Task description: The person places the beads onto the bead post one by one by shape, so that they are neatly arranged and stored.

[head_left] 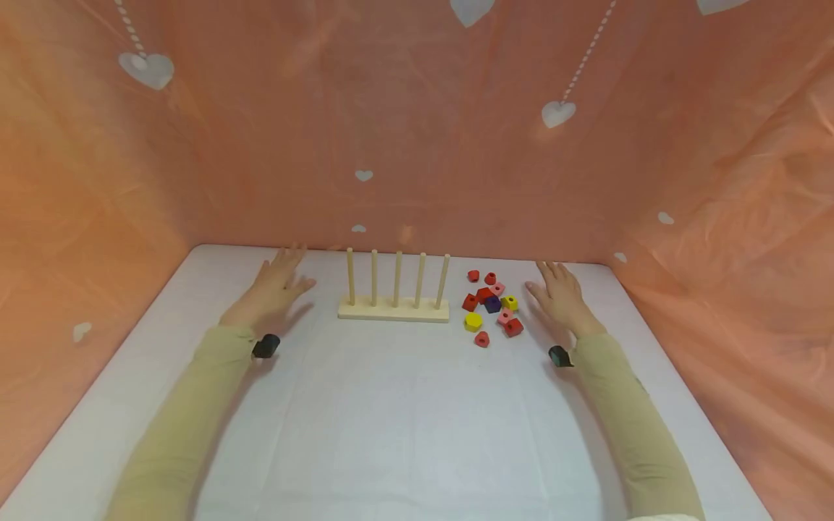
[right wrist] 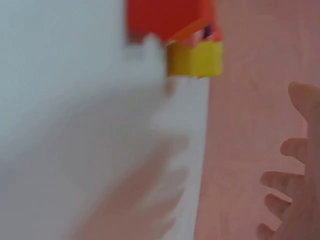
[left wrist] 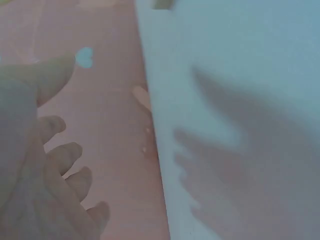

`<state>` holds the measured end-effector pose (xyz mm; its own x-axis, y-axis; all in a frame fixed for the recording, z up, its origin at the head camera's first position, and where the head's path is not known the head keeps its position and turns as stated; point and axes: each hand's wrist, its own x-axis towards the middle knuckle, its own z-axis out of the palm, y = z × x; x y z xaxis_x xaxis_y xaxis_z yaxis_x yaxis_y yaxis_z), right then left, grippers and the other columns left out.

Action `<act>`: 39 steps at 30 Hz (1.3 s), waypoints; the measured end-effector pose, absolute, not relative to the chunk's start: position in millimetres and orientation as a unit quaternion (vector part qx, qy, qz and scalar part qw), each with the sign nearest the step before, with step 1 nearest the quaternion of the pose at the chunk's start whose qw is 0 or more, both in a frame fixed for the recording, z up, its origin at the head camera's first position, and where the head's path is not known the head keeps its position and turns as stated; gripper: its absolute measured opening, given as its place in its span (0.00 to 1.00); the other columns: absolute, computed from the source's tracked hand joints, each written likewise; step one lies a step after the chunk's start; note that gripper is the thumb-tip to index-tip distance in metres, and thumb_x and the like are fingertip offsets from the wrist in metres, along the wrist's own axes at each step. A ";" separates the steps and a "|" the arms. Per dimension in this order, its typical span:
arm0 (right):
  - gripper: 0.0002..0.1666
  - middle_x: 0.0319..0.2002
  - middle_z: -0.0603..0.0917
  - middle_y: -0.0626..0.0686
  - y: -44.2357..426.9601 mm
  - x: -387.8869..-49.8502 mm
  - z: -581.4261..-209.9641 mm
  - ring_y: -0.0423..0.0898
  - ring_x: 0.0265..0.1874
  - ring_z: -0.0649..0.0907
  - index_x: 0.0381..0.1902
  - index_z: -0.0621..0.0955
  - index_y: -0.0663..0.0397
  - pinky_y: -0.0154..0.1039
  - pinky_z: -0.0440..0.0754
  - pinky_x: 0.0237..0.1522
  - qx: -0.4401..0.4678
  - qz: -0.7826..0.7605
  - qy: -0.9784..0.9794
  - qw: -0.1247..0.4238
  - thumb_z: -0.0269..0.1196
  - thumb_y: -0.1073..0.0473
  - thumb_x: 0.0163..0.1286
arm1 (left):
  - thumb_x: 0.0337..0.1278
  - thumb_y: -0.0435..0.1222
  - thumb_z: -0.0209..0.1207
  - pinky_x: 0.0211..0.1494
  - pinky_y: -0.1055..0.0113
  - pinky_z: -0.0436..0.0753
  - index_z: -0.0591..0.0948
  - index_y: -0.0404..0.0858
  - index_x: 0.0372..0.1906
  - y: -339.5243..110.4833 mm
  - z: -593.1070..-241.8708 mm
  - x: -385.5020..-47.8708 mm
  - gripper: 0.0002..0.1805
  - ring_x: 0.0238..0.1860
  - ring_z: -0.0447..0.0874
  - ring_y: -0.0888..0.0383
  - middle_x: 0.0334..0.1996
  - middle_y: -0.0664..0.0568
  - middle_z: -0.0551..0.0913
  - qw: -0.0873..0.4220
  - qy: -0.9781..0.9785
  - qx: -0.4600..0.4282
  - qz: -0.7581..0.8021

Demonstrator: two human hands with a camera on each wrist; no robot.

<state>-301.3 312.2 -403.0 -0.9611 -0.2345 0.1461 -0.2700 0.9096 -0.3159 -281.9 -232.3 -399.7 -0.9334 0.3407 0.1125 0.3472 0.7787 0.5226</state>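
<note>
A pale wooden base (head_left: 394,311) with several upright pegs (head_left: 398,278) stands toward the back of the table; the pegs carry nothing. To its right lies a loose group of beads: red ones (head_left: 514,328), pink ones (head_left: 504,316), yellow ones (head_left: 473,322) and a dark purple one (head_left: 492,304). My left hand (head_left: 272,289) is held over the table left of the base, fingers spread, holding nothing. Right of the beads my right hand (head_left: 562,297) hovers with fingers extended, also holding nothing. In the right wrist view, a yellow bead (right wrist: 200,59) and a red bead (right wrist: 162,17) appear near that hand.
A white cloth covers the table (head_left: 404,427). Orange-pink fabric (head_left: 417,130) with pale hearts hangs behind it and along both sides. Each wrist wears a small black camera, on the left (head_left: 266,346) and the right (head_left: 559,356). Both hands cast shadows on the cloth.
</note>
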 end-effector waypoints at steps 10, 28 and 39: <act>0.36 0.63 0.68 0.67 305.8 -292.0 -376.9 0.63 0.63 0.66 0.71 0.59 0.62 0.59 0.63 0.64 0.106 0.383 -0.916 0.061 0.51 0.46 0.75 | 0.68 0.47 0.53 0.68 0.41 0.56 0.57 0.36 0.73 -234.1 -388.2 -284.9 0.36 0.70 0.51 0.38 0.72 0.39 0.54 -0.008 -0.880 -0.145 -0.453; 0.26 0.54 0.77 0.66 262.6 -245.0 -385.7 0.62 0.48 0.78 0.64 0.69 0.64 0.54 0.76 0.54 0.138 0.490 -0.860 -0.049 0.54 0.54 0.75 | 0.63 0.37 0.59 0.68 0.49 0.59 0.64 0.30 0.67 -197.1 -434.4 -276.4 0.31 0.65 0.64 0.43 0.65 0.36 0.66 -0.102 -0.787 -0.144 -0.591; 0.25 0.51 0.79 0.63 241.0 -240.6 -402.8 0.58 0.43 0.80 0.60 0.72 0.66 0.52 0.81 0.44 0.141 0.468 -0.869 -0.077 0.57 0.56 0.72 | 0.53 0.34 0.67 0.65 0.48 0.64 0.67 0.32 0.66 -179.3 -447.2 -283.7 0.35 0.60 0.68 0.42 0.62 0.38 0.71 -0.083 -0.828 -0.166 -0.529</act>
